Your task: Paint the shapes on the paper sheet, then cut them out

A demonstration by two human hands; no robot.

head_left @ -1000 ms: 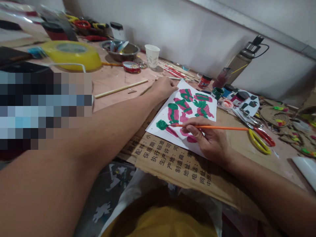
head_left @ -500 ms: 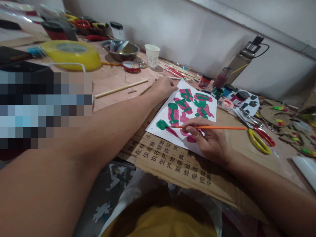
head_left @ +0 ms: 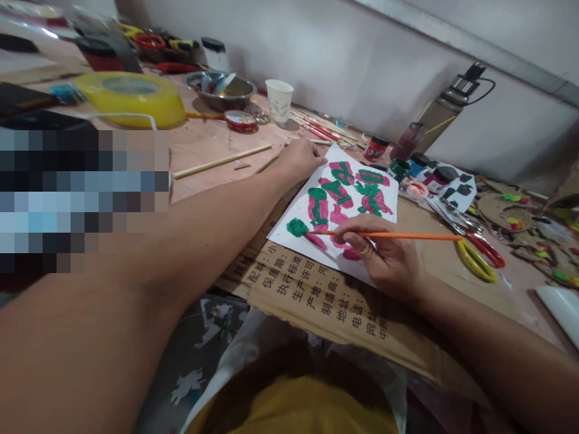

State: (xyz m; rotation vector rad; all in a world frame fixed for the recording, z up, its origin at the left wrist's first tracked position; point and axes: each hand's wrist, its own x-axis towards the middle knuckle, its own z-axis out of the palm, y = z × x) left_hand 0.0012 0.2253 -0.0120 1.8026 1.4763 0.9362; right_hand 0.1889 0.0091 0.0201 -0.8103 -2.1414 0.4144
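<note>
My right hand (head_left: 384, 256) pinches a paintbrush (head_left: 407, 235) with an orange handle. The brush tip meets a white sheet of paper (head_left: 289, 208) beside a green painted blob near its lower left corner. Pink and green painted shapes cover much of the sheet, and my right hand hides some of its lower part. At the sheet's upper left edge, my left hand (head_left: 301, 158) is closed, its fingertips at the paper's border. Under the paper lies a piece of cardboard (head_left: 312, 307) with printed characters.
Paint jars (head_left: 376, 147), scissors (head_left: 477, 256) and a bottle (head_left: 434, 114) stand or lie to the right. A paper cup (head_left: 279, 99), a metal bowl (head_left: 221, 96), a roll of yellow tape (head_left: 131, 99) and a wooden stick (head_left: 221, 161) are at the back left.
The orange brush handle has shifted slightly to the right and its end tilts a little lower. My left hand and the paper look the same.
</note>
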